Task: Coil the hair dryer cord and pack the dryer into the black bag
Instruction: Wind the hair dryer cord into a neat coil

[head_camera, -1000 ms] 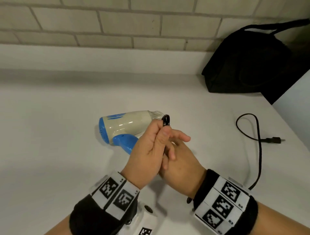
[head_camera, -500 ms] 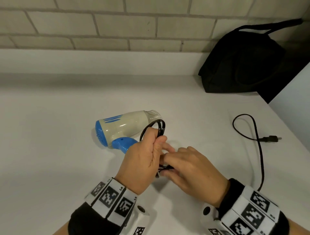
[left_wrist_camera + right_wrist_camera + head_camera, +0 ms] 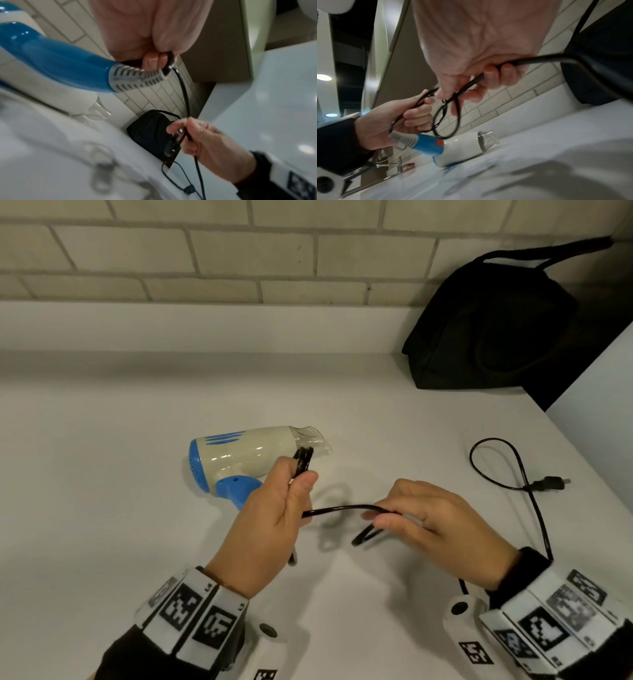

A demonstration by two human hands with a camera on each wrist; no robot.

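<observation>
A cream and blue hair dryer [image 3: 239,458] lies on its side on the white counter [image 3: 102,491], nozzle to the right. My left hand [image 3: 270,518] grips a small bundle of coiled black cord [image 3: 303,462] just in front of the dryer's blue handle [image 3: 65,65]. My right hand [image 3: 428,525] pinches the cord [image 3: 342,508] further along, a short stretch spanning between both hands. The rest of the cord runs back past my right wrist to a loop and the plug [image 3: 548,484] on the counter. The black bag [image 3: 493,326] stands at the back right against the wall.
A tiled wall [image 3: 239,251] with a white ledge runs along the back. A pale panel [image 3: 603,392] borders the counter on the right beside the bag. A faucet [image 3: 399,163] shows far left in the right wrist view.
My hands were pressed together near the dryer; my right hand has slid to the right along the cord, drawing out a stretch between the hands. The left hand keeps its coil.
</observation>
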